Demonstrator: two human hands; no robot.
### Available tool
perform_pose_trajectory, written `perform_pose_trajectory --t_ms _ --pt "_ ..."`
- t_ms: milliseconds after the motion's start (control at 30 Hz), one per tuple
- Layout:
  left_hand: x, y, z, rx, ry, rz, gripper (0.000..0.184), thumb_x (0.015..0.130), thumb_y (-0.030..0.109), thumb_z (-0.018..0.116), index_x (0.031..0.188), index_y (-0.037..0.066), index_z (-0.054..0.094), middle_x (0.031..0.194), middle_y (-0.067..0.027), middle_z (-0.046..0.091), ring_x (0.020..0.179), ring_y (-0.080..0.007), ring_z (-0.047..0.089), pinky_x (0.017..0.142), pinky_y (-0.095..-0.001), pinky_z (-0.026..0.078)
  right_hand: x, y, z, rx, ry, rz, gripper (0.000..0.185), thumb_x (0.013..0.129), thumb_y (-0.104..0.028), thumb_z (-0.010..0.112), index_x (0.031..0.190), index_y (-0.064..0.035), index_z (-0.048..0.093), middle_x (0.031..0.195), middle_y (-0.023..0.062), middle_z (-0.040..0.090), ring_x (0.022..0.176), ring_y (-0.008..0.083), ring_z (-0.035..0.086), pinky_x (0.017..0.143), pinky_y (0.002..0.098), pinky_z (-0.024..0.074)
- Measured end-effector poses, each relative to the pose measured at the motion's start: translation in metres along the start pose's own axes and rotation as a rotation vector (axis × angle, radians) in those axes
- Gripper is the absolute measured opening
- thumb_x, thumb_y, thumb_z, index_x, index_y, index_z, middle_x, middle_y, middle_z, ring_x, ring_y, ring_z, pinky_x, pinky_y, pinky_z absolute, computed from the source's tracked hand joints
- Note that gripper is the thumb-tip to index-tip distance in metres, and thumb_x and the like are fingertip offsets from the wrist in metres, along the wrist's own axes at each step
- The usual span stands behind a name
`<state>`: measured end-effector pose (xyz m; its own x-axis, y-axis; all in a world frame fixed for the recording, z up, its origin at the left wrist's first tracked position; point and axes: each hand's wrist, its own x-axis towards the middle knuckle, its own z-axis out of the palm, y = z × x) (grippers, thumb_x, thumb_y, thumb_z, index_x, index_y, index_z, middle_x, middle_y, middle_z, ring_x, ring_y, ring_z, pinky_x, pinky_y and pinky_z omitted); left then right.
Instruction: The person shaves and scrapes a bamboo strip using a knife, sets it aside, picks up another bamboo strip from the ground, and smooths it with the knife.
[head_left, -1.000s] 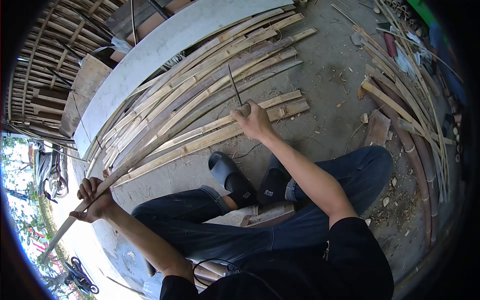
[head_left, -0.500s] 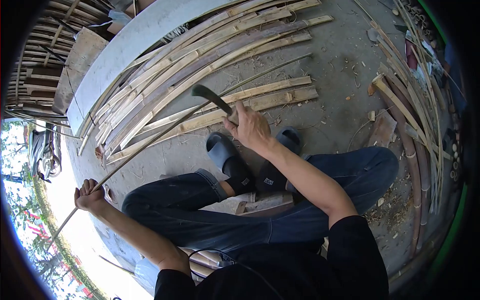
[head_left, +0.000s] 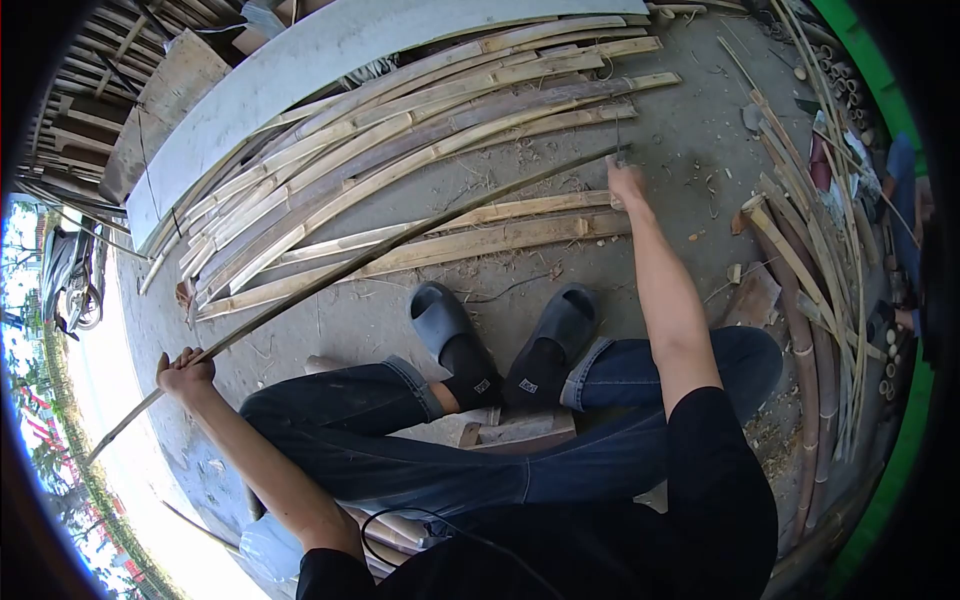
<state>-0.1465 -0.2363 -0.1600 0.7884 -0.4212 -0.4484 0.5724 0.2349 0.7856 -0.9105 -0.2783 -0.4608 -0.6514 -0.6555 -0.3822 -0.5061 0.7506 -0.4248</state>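
A long, thin bamboo strip [head_left: 345,270] slants across my view from lower left to upper right. My left hand [head_left: 187,376] is closed around it near its lower left end, and a short length sticks out past the hand. At the far right end, my outstretched right hand [head_left: 627,187] grips a curved knife [head_left: 620,153]. Its blade appears nearly edge-on at the strip's tip; whether it touches cannot be made out. Below the strip lie two split bamboo pieces [head_left: 540,232] on the floor, just beyond my sandals [head_left: 440,312].
Many split bamboo lengths [head_left: 420,125] lie beyond, beside a long pale panel [head_left: 290,75]. Bamboo poles [head_left: 808,370] and thin strips are heaped on the right. Wood blocks [head_left: 520,428] sit between my legs. Part of another person [head_left: 902,190] shows at the right edge.
My right hand with the knife has moved right and away from me, from mid-strip to the strip's far end. My left hand stays closed on the strip. The view has shifted slightly.
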Motion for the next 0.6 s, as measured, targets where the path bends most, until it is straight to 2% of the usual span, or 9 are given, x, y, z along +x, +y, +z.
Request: perform_pose_trajectory --t_ms 33,100,167,200,300,333,367,433,600 --pt "-0.005 0.0 0.0 0.001 0.017 0.009 0.044 0.091 0.021 0.049 0.057 0.018 0.023 0.048 0.0039 0.025 0.039 -0.0115 0.032 0.038 -0.0246 0.026 -0.02 -0.014 0.005 -0.009 -0.014 -0.008 0.067 0.093 -0.051 0.05 0.123 0.0084 0.056 0.113 0.0292 0.063 0.111 0.0414 0.06 0.095 0.0475 0.0474" --pt "-0.019 -0.003 0.011 -0.045 -0.025 0.076 0.049 0.092 0.045 0.061 0.059 0.015 0.041 0.051 0.0029 0.044 0.047 -0.0119 0.045 0.043 -0.0217 0.038 -0.087 -0.049 0.01 0.282 0.173 -0.183 0.066 0.092 -0.052 0.053 0.117 0.009 0.057 0.108 0.0316 0.064 0.106 0.0431 0.061 0.091 0.0491 0.0479" --pt "-0.001 0.0 0.012 -0.09 -0.198 0.105 0.05 0.09 0.056 0.06 0.065 0.014 0.052 0.056 0.0033 0.053 0.049 -0.0121 0.049 0.048 -0.0222 0.042 -0.159 -0.081 0.012 0.344 0.203 -0.288 0.061 0.091 -0.051 0.056 0.106 0.0073 0.058 0.095 0.0305 0.065 0.095 0.0443 0.064 0.081 0.0507 0.0498" --pt "0.006 0.004 0.014 -0.069 -0.221 0.106 0.053 0.09 0.061 0.056 0.07 0.012 0.052 0.062 0.0019 0.052 0.057 -0.0145 0.05 0.059 -0.0272 0.045 -0.189 -0.091 0.02 0.431 0.153 -0.328 0.058 0.091 -0.052 0.056 0.101 0.0056 0.058 0.09 0.0289 0.066 0.089 0.0443 0.065 0.077 0.0511 0.0502" --pt "-0.014 0.007 0.01 -0.181 -0.456 -0.027 0.057 0.093 0.063 0.048 0.074 0.009 0.049 0.067 -0.0014 0.048 0.066 -0.0182 0.048 0.067 -0.0329 0.044 -0.252 -0.11 0.056 0.547 0.046 -0.437 0.055 0.091 -0.052 0.056 0.099 0.002 0.054 0.078 0.0246 0.066 0.076 0.0441 0.066 0.067 0.0505 0.0514" --pt "-0.037 0.004 0.016 -0.307 -0.519 -0.128 0.063 0.095 0.066 0.035 0.075 0.008 0.042 0.069 -0.004 0.041 0.069 -0.0201 0.042 0.066 -0.0345 0.04 -0.273 -0.113 0.063 0.524 0.01 -0.544 0.054 0.09 -0.052 0.057 0.101 0.0008 0.053 0.077 0.0243 0.066 0.075 0.0438 0.066 0.066 0.0505 0.0519" --pt "-0.033 0.003 0.018 -0.298 -0.527 -0.138 0.063 0.095 0.066 0.035 0.075 0.008 0.042 0.069 -0.004 0.041 0.069 -0.0201 0.042 0.066 -0.0345 0.04 -0.291 -0.117 0.067 0.498 -0.024 -0.654 0.053 0.09 -0.052 0.057 0.104 -0.0005 0.052 0.077 0.0241 0.065 0.074 0.0434 0.066 0.065 0.0505 0.0523" --pt "-0.022 0.003 0.018 -0.291 -0.59 -0.017 0.066 0.096 0.068 0.025 0.068 0.009 0.035 0.065 -0.0042 0.035 0.063 -0.0188 0.037 0.061 -0.033 0.034 -0.322 -0.124 0.071 0.422 -0.016 -0.876 0.05 0.09 -0.051 0.058 0.104 -0.0027 0.05 0.075 0.0222 0.063 0.07 0.0421 0.067 0.061 0.0489 0.0537" --pt "-0.023 0.0 0.018 -0.159 -0.491 0.247 0.061 0.097 0.063 0.016 0.057 0.016 0.018 0.053 0.0005 0.018 0.047 -0.0152 0.02 0.045 -0.0285 0.021 -0.335 -0.126 0.073 0.298 -0.075 -0.864 0.044 0.087 -0.045 0.064 0.098 -0.0041 0.051 0.077 0.0188 0.063 0.069 0.0383 0.066 0.059 0.0466 0.0535"
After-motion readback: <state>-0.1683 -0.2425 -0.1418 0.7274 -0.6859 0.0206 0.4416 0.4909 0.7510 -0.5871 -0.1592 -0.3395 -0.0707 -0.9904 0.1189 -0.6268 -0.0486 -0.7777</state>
